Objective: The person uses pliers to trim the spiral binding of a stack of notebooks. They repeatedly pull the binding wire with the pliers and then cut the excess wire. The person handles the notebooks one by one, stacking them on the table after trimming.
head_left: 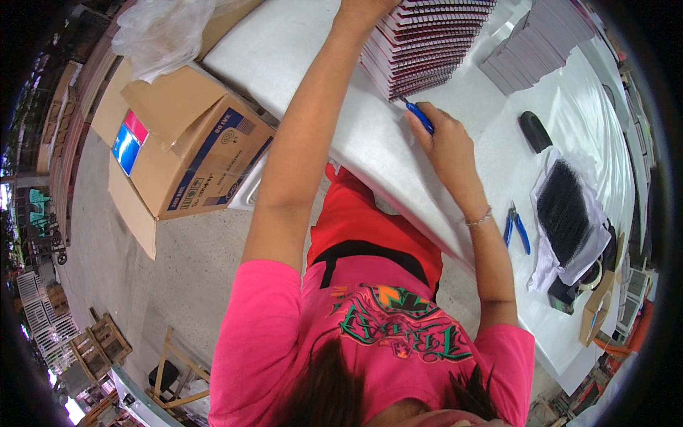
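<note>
Pink T-shirt [270, 334] with a multicoloured chest print, worn by the person; red trousers [370, 220] beyond it, black at the waist. Right hand [449, 146], a bracelet [480, 218] at the wrist: fingers closed round a blue-handled hand tool [420, 117], its narrow metal tip at the near lower corner of the notebook stack; whether tip and stack touch cannot be told. White-topped table [267, 46], carrying the stack. On it, right of the right forearm: one pair of blue-handled pliers [516, 226], lying with handles parted; beside these, a bundle of black binding coils [564, 213] on a crumpled white wrapper [546, 267], a tape roll [593, 276] near its lower end. One black oblong object [534, 132], above the wrapper. One stack of coil-bound notebooks [416, 53], white page edges, dark red along the spines. Left hand [364, 10], at its upper left, cut by the upper edge; finger state cannot be told. To its right, a grey-edged paper stack [537, 46]. Left of the table: opened cardboard carton [196, 153], clear plastic bag [158, 35] above. Farther off, a wooden pallet [101, 346] on the concrete floor [107, 249].
</note>
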`<state>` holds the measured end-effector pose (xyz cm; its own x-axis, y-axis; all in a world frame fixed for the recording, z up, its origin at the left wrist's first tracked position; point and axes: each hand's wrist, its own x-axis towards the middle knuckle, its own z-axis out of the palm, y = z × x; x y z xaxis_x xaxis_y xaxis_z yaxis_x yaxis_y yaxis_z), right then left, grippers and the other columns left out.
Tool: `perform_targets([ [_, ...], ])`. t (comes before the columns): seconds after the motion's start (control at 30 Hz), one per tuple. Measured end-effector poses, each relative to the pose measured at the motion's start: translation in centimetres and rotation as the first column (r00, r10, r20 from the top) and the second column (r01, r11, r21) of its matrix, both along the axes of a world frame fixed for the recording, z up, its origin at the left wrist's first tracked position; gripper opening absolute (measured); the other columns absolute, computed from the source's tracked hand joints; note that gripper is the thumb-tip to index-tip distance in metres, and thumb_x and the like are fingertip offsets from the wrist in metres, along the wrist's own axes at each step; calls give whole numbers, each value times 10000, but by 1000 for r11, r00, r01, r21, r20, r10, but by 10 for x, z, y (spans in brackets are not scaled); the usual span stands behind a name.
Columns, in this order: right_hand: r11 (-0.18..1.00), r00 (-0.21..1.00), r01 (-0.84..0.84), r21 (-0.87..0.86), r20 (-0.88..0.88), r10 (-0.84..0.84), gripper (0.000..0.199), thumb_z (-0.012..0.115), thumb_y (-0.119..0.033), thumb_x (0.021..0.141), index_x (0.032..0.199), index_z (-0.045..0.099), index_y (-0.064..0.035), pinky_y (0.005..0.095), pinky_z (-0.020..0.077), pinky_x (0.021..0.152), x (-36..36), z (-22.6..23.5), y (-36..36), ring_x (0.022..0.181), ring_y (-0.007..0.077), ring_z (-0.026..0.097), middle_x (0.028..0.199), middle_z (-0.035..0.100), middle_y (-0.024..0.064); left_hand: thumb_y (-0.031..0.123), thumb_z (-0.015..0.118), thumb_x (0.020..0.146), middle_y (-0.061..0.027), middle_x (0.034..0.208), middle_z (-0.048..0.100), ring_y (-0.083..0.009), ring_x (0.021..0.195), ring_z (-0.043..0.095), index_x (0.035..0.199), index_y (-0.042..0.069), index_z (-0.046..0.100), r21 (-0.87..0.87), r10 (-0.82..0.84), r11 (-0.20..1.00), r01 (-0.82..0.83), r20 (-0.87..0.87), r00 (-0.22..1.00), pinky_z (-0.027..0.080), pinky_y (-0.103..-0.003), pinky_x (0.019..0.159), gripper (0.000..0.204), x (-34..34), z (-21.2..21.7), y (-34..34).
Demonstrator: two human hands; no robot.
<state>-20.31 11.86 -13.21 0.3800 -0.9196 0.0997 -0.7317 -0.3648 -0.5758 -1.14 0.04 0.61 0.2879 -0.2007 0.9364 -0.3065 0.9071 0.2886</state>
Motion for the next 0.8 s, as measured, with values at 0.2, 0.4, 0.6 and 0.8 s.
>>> perform_targets([
  [0.2, 909, 988, -144, 391, 109, 110, 432, 581, -427, 1017, 1129, 691, -25, 424, 525, 687, -12, 23, -29, 735, 336, 675, 859, 694, 184, 260, 346, 1110, -138, 934, 637, -276, 941, 565, 902, -9, 679, -7, 18, 1000, -17, 30, 999, 413, -380, 925, 476, 1, 2, 0],
  [0.4, 910, 986, -13, -414, -158, -58, 425, 640, -401, 980, 1266, 642, -86, 446, 414, 954, -6, -8, 10, 990, 320, 586, 1079, 628, 168, 273, 341, 1111, -134, 929, 635, -276, 947, 560, 904, -4, 683, -7, 62, 998, -62, 54, 997, 413, -378, 927, 486, 4, -1, 0],
  [0.6, 904, 998, -4, -428, -58, -23, 441, 661, -385, 967, 1295, 624, -93, 467, 368, 986, -5, -23, 11, 1050, 309, 533, 1111, 585, 161, 273, 338, 1114, -124, 925, 633, -259, 941, 555, 903, -6, 678, 10, 46, 999, -46, 31, 998, 410, -369, 921, 488, 2, -1, 0],
  [0.8, 915, 999, -21, -403, -54, -1, 463, 667, -407, 959, 1299, 632, -95, 465, 356, 998, -5, -24, 9, 1045, 307, 530, 1120, 574, 160, 266, 349, 1114, -112, 910, 611, -239, 921, 546, 903, -5, 672, -16, 17, 1000, -17, 30, 999, 406, -355, 915, 472, 2, -1, -1],
])
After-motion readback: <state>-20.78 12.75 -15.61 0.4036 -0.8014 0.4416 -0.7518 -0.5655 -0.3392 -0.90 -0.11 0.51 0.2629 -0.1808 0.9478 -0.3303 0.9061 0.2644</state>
